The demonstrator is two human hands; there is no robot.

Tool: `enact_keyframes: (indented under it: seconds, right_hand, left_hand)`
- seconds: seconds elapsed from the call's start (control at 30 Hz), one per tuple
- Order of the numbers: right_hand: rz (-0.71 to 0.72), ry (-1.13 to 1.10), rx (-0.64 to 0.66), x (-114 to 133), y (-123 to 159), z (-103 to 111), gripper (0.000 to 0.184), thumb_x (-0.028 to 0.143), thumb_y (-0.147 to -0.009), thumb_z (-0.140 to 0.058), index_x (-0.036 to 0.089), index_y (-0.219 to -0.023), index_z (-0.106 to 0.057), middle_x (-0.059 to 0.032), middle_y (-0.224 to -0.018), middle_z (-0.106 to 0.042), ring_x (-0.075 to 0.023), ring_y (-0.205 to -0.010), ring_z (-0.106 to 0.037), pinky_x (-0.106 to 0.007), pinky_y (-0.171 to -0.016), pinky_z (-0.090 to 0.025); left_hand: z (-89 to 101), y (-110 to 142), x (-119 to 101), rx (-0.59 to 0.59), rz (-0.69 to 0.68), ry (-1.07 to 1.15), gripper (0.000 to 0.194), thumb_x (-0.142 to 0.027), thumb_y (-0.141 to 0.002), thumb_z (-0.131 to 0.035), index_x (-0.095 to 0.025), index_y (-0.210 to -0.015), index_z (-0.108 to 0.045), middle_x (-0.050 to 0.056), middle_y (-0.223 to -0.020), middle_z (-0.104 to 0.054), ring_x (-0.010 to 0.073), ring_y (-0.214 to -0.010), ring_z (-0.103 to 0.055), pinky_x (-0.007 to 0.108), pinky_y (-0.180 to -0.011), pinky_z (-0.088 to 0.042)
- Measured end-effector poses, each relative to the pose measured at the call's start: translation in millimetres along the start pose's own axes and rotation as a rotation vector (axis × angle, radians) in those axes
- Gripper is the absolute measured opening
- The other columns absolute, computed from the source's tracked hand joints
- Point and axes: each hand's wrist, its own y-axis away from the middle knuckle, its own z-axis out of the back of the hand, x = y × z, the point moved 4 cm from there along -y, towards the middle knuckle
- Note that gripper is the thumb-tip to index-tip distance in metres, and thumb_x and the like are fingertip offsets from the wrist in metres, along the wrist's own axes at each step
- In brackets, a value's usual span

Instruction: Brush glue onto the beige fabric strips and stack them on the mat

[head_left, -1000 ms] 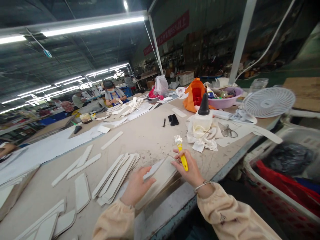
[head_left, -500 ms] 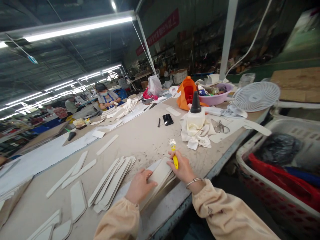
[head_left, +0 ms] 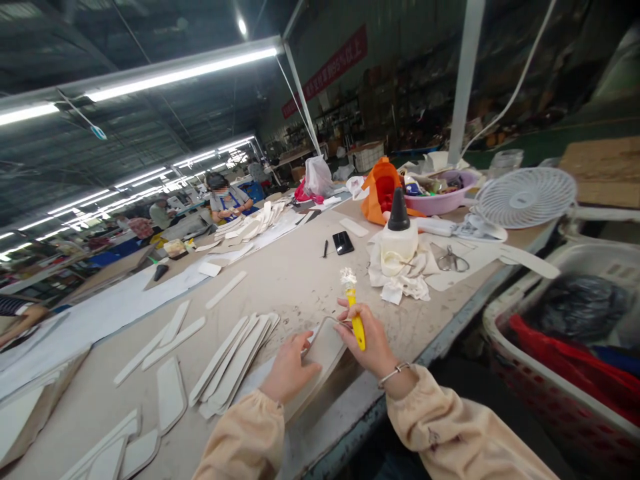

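Observation:
My right hand [head_left: 374,341] is closed around a brush [head_left: 358,332] with a yellow handle. Its bristles point away from me and are coated in something white. The thumb and fingertips of that hand also touch the far end of a long pale panel [head_left: 326,347] at the table's near edge. Over the left side of this panel lies my left hand [head_left: 289,369], thumb and fingers spread apart. Layered edges show under the panel. To the left lies a fanned stack of pale strips [head_left: 235,367] with rounded ends.
Beyond my hands are a black phone [head_left: 343,243], a white container [head_left: 399,243] with a black cone on top, and scissors [head_left: 453,260]. A white fan [head_left: 525,199] and a purple basin [head_left: 440,200] stand farther back. A basket [head_left: 500,293] adjoins the right edge. A person [head_left: 229,200] sits across.
The view has shifted slightly, moving the scene rightward. My left fingers have lifted and spread more. The top panel now shows a greyer face with a visible edge line; the right hand keeps the brush.

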Motion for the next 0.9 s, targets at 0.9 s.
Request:
enact_keyframes:
  seconds: [0.9]
  right_hand:
    - [-0.213, -0.253, -0.035, 48, 6, 50, 0.037, 0.034, -0.077, -0.072, 0.025, -0.081, -0.036, 0.008, -0.066, -0.039, -0.01, -0.056, -0.04, -0.022, -0.053, -0.037]
  left_hand:
    - [-87.0, 69, -72, -0.068, 0.127, 1.308, 0.023, -0.031, -0.077, -0.068, -0.022, -0.098, -0.068, 0.003, -0.095, -0.072, 0.0178, -0.082, -0.064, 0.028, -0.075, -0.05]
